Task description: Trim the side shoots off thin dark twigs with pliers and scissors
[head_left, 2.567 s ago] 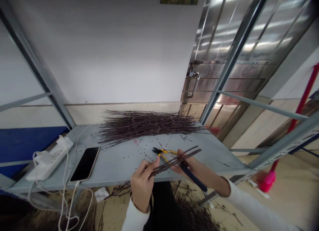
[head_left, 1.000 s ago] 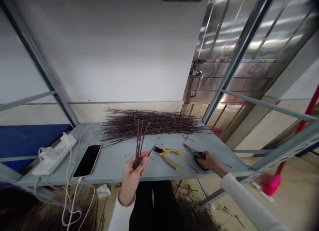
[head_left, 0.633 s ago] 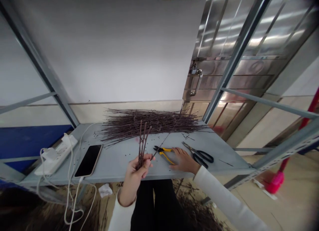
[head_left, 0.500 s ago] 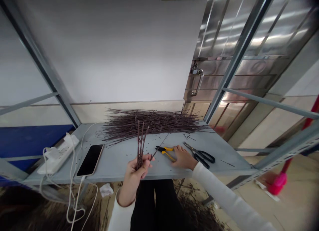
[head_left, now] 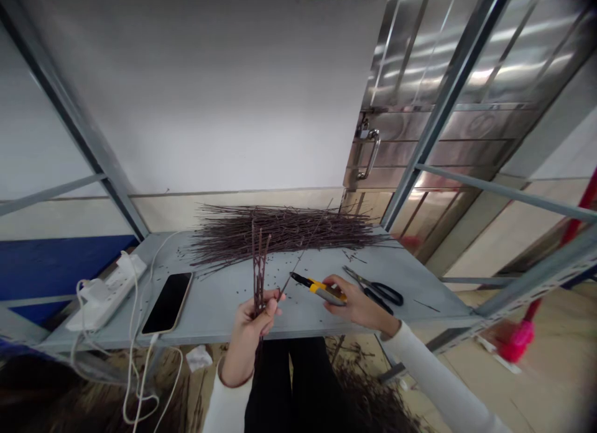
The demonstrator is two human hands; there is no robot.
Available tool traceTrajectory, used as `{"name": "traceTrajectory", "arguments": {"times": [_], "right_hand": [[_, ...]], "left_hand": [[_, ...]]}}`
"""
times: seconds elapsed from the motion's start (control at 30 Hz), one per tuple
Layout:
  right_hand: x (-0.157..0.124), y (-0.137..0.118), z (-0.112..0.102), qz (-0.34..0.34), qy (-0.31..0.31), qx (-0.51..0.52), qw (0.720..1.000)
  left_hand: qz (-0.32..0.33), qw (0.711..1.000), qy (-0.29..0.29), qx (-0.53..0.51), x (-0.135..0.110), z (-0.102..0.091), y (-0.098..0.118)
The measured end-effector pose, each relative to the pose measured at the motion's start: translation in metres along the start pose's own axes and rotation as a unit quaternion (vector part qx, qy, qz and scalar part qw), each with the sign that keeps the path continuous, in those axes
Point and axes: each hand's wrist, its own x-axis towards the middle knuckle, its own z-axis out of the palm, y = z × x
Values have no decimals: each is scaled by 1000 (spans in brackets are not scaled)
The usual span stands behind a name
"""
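My left hand (head_left: 255, 315) is closed round a small bunch of dark brown twigs (head_left: 259, 265) standing upright above the table's front edge. One longer thin twig (head_left: 303, 247) slants from the same hand up and to the right, across the pile. In my right hand (head_left: 357, 303) are yellow-handled pliers (head_left: 319, 288), their black jaws pointing left, close to the slanting twig. Whether the jaws touch that twig I cannot tell. Behind both hands lies a wide pile of dark twigs (head_left: 280, 234).
Black-handled scissors (head_left: 380, 290) rest right of my right hand. A phone (head_left: 168, 302) with a cable and a white power strip (head_left: 109, 293) lie on the left of the grey table (head_left: 219, 305). Metal posts (head_left: 420, 147) flank the table. Twig scraps (head_left: 368, 389) litter the floor.
My right hand has picked the pliers up off the table and turned them towards the left hand. The long twig now reaches further up over the pile.
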Motion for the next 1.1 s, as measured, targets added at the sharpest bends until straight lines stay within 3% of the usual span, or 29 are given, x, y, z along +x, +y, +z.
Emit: {"name": "traceTrajectory", "arguments": {"times": [0.07, 0.2, 0.5, 0.8, 0.87, 0.97, 1.03, 1.1], "right_hand": [[-7, -10, -7, -24, 14, 88, 996], [-19, -27, -21, -57, 2, 147, 988], [-25, -51, -33, -84, 8, 147, 986], [-17, -44, -25, -95, 26, 150, 984], [-15, -43, -19, -103, 62, 125, 985], [-11, -41, -1, -107, 172, 65, 977], [-6, -38, 13, -111, 274, 2, 955], [0, -31, 27, -120, 376, -91, 914]], "left_hand": [[-3, 1000, 0, -7, 1, 0, -1], [-3, 1000, -8, -10, 2, 1, -3], [-16, 1000, -12, 0, 1, 2, -5], [-47, 998, -40, 30, 0, 4, -5], [-46, 998, -31, 35, 0, 7, -5], [-44, 998, 3, 37, 0, 15, -6], [-46, 998, 27, 32, 0, 23, -6], [-52, 997, 43, 23, -1, 31, -7]]}}
